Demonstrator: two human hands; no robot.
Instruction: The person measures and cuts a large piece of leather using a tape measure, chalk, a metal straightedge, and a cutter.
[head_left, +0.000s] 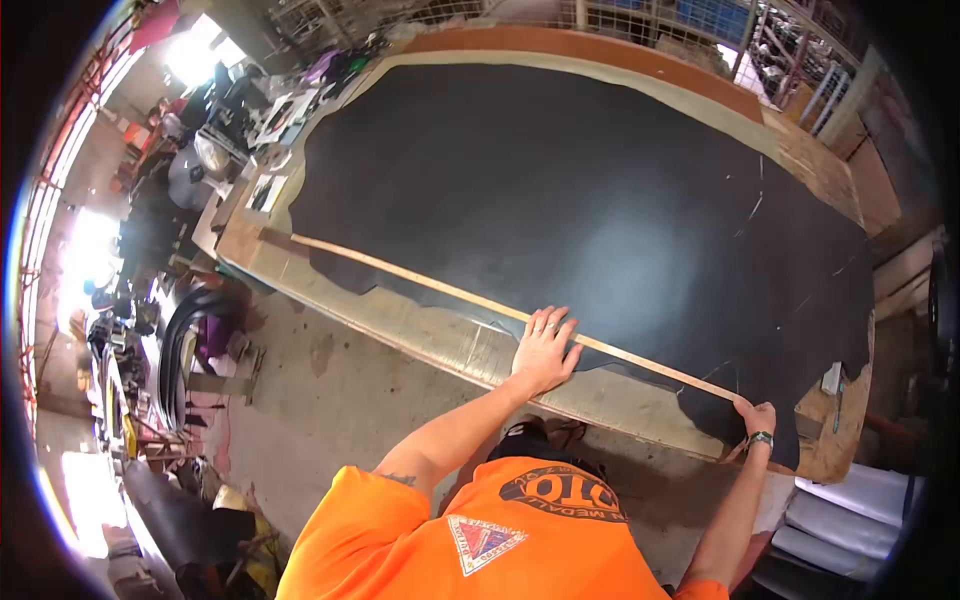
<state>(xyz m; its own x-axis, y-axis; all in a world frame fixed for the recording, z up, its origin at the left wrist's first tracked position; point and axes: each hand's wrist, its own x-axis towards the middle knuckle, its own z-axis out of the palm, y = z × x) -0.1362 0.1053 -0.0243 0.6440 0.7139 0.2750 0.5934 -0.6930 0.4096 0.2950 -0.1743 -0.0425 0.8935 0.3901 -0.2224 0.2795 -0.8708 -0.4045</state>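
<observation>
Lying along the near edge of a black leather sheet point(580, 190) on the table point(440, 335): one long wooden straightedge point(400, 277). Left hand point(545, 350) pressed flat on it, fingers slightly spread. Right hand point(757, 416) closed around its right end.

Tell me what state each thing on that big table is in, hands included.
black sheet: spread flat over the table, near edge uneven.
wooden strip: lying slantwise across the sheet's near edge.
left hand: open, pressed flat on the strip.
right hand: closed on the strip's end.
table: mostly covered by the sheet.
</observation>
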